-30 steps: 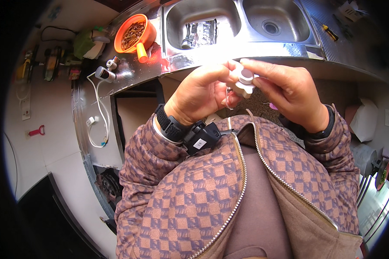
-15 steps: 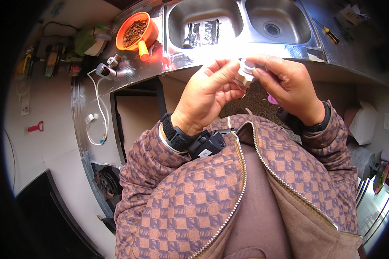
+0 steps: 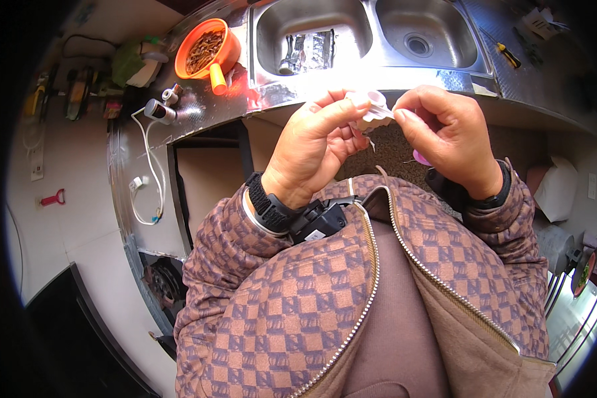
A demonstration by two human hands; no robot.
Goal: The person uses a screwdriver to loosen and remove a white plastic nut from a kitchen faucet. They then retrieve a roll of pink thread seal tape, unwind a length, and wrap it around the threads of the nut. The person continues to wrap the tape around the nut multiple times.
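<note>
My left hand [image 3: 320,142] is closed on a small white plastic fitting [image 3: 377,98], pinching it between thumb and fingers in front of the sink. A thin white strip of tape [image 3: 382,114] stretches from the fitting toward my right hand [image 3: 448,132]. That hand is closed, its thumb and forefinger pinching the strip's end. Below its curled fingers shows part of a round pink piece [image 3: 420,158], mostly hidden by the hand. A loose white end [image 3: 372,144] dangles under the left fingertips.
Beyond my hands lies a double steel sink [image 3: 375,40], with a silvery packet [image 3: 314,50] in its left basin. An orange handled pot [image 3: 229,52] of brown strips stands left on the counter, near a white cable [image 3: 151,149]. A yellow-handled screwdriver [image 3: 509,56] lies right.
My right fingers have come off the fitting and moved slightly right, drawing out the white strip. The left hand stays in place with the fitting, which has turned a little.
</note>
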